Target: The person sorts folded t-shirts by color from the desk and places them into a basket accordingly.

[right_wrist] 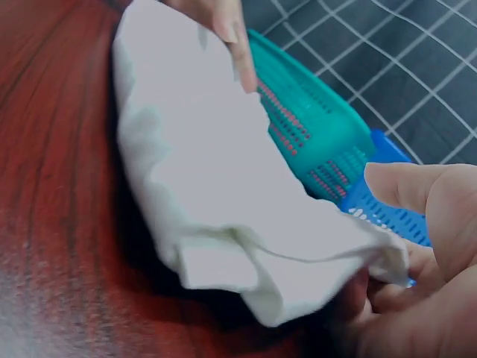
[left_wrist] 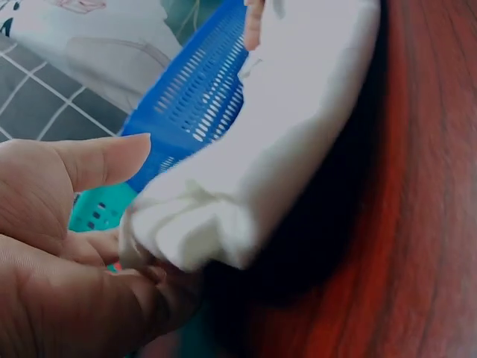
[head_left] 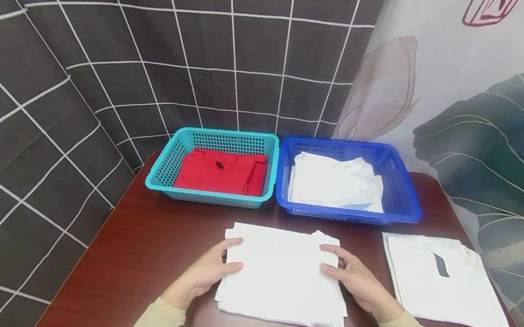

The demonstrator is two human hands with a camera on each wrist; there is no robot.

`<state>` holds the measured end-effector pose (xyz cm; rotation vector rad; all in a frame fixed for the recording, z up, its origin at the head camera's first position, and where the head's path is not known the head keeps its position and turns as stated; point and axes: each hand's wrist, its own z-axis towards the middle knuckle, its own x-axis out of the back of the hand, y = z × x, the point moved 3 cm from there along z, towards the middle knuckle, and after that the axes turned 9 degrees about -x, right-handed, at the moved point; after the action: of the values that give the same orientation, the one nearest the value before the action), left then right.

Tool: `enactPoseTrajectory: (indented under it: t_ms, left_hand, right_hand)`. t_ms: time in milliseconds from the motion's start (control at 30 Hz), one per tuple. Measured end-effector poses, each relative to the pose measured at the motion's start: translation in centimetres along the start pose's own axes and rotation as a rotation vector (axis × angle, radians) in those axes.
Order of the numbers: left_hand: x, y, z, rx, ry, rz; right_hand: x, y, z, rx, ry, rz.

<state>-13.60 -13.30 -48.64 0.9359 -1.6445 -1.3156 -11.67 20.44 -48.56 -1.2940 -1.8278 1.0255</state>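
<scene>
A folded white T-shirt (head_left: 283, 281) lies between my two hands near the front of the table. My left hand (head_left: 211, 266) holds its left side, with the lower fingers curled beneath the layered edge. On the opposite side, my right hand (head_left: 356, 279) grips the cloth in the same way. In the left wrist view, the left thumb (left_wrist: 112, 160) stands apart from the fabric (left_wrist: 216, 186). The right wrist view has several fingers tucked under a drooping corner of the shirt (right_wrist: 209, 164), over a dark shadow on the wood.
A teal basket (head_left: 214, 199) with folded red clothing (head_left: 220, 173) stands at the back left. Beside it, a blue basket (head_left: 349, 214) contains white clothing (head_left: 334, 181). Another folded white shirt (head_left: 454, 288) with a dark label lies at the table's right edge.
</scene>
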Motion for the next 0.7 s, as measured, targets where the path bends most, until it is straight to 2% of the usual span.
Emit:
enactPoseTrajectory:
  t_ms: [100, 267, 433, 700]
  left_hand:
    - [0.2, -0.3, 0.2, -0.022, -0.019, 0.047]
    - [0.5, -0.9, 0.3, -0.054, -0.059, 0.116]
    - [0.8, -1.3, 0.2, -0.064, -0.071, 0.177]
    - [1.1, -1.0, 0.1, -0.114, -0.092, 0.196]
  right_hand:
    - [-0.3, 0.0, 0.2, 0.023, 0.083, -0.061]
    - [-0.5, 0.2, 0.5, 0.047, 0.143, -0.139]
    - [-0.3, 0.5, 0.6, 0.04, 0.207, -0.236]
    - [0.0, 0.2, -0.4, 0.033, 0.226, -0.199]
